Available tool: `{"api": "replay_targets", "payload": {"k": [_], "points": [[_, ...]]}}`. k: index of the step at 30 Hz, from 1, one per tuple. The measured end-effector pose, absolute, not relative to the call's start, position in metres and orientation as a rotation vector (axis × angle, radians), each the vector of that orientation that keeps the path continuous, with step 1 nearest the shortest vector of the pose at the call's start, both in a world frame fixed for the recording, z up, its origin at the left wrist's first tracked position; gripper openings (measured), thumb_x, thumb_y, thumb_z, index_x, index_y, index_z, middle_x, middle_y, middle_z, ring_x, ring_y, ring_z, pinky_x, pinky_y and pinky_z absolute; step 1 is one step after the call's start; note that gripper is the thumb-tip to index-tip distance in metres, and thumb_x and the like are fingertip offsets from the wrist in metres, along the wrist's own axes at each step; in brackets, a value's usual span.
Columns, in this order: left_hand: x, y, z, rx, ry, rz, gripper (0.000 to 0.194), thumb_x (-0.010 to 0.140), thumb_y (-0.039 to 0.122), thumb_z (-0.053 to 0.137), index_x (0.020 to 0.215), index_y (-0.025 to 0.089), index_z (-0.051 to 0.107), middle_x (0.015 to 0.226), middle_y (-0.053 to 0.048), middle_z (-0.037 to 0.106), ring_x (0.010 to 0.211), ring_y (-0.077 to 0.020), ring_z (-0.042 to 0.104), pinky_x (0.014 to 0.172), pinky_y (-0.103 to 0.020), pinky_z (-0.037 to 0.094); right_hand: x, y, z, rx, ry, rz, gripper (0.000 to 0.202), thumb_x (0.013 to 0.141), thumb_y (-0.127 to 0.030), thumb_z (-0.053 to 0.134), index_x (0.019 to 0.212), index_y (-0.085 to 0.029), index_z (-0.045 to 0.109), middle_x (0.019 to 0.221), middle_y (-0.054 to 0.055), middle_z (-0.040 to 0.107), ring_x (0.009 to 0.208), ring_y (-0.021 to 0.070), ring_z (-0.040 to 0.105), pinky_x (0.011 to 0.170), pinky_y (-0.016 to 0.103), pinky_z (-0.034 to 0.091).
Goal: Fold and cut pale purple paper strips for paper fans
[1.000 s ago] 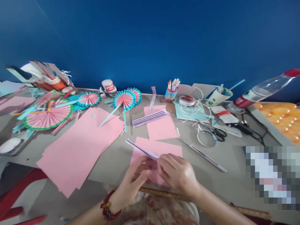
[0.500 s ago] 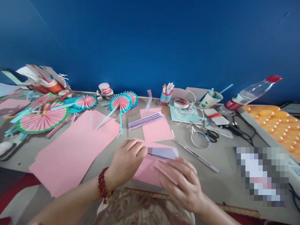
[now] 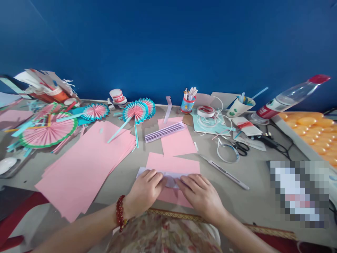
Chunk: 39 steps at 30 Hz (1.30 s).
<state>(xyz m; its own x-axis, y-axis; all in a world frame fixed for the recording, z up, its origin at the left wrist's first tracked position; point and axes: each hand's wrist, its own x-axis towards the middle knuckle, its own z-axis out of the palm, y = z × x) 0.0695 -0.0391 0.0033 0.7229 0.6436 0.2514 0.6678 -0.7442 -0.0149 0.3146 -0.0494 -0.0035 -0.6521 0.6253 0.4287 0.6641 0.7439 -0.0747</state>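
Observation:
A lavender paper strip (image 3: 171, 174) lies crosswise over a pink sheet (image 3: 172, 161) near the table's front edge. My left hand (image 3: 146, 191), below a red bead bracelet, has its fingers closed on the strip's left part. Opposite it, my right hand (image 3: 200, 194) grips the strip's right part, fingers together. The two thumbs are close to each other at the strip's lower edge. Beyond the hands, a pleated lavender paper (image 3: 164, 132) rests on another pink sheet (image 3: 179, 144).
Large pink sheets (image 3: 89, 165) and paper fans (image 3: 135, 111) lie left. On the right are a utility knife (image 3: 228, 173), scissors (image 3: 240, 148), a roll of tape (image 3: 228, 153), a paper cup (image 3: 238, 106) and a tilted bottle (image 3: 286, 102).
My right hand has moved up onto the lavender strip, which now lies more level and reaches further left. My left hand has moved slightly lower. The view has shifted a little.

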Motion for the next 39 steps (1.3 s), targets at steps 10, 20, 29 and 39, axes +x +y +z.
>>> {"api": "replay_targets", "payload": {"k": [10, 20, 29, 39], "points": [[0.059, -0.043, -0.006, -2.906, -1.054, -0.304, 0.016, 0.096, 0.012, 0.053, 0.109, 0.015, 0.062, 0.096, -0.006, 0.06, 0.085, -0.0213, 0.052, 0.076, -0.035, 0.044, 0.319, -0.048, -0.009, -0.913, -2.612, 0.013, 0.027, 0.1, -0.016, 0.043, 0.111, -0.013, 0.067, 0.094, 0.008, 0.069, 0.086, 0.0211, 0.056, 0.08, 0.035, 0.044], [0.055, -0.031, -0.001, -3.101, -1.486, -0.557, 0.013, 0.101, 0.016, 0.049, 0.092, 0.017, 0.058, 0.095, -0.004, 0.061, 0.09, -0.0198, 0.056, 0.081, -0.033, 0.047, 0.333, -0.043, -0.004, -1.133, -2.45, 0.33, 0.023, 0.102, -0.023, 0.043, 0.1, -0.02, 0.066, 0.096, 0.006, 0.07, 0.086, 0.0194, 0.062, 0.079, 0.033, 0.047], [0.053, -0.016, 0.003, -3.124, -1.652, -0.447, 0.011, 0.099, 0.021, 0.056, 0.09, 0.019, 0.06, 0.092, -0.002, 0.064, 0.087, -0.0187, 0.059, 0.079, -0.032, 0.046, 0.345, -0.033, 0.004, -1.328, -2.357, 0.632, 0.015, 0.098, -0.027, 0.054, 0.086, -0.021, 0.062, 0.089, 0.004, 0.069, 0.084, 0.0191, 0.064, 0.073, 0.029, 0.047], [0.017, -0.013, 0.014, -3.273, -1.416, -0.287, 0.012, 0.099, 0.022, 0.055, 0.089, 0.02, 0.063, 0.097, -0.002, 0.062, 0.093, -0.019, 0.058, 0.084, -0.032, 0.043, 0.351, -0.028, 0.015, -1.346, -2.443, 0.722, 0.018, 0.097, -0.026, 0.052, 0.082, -0.022, 0.061, 0.084, 0.003, 0.066, 0.08, 0.0182, 0.061, 0.069, 0.028, 0.045]]}}
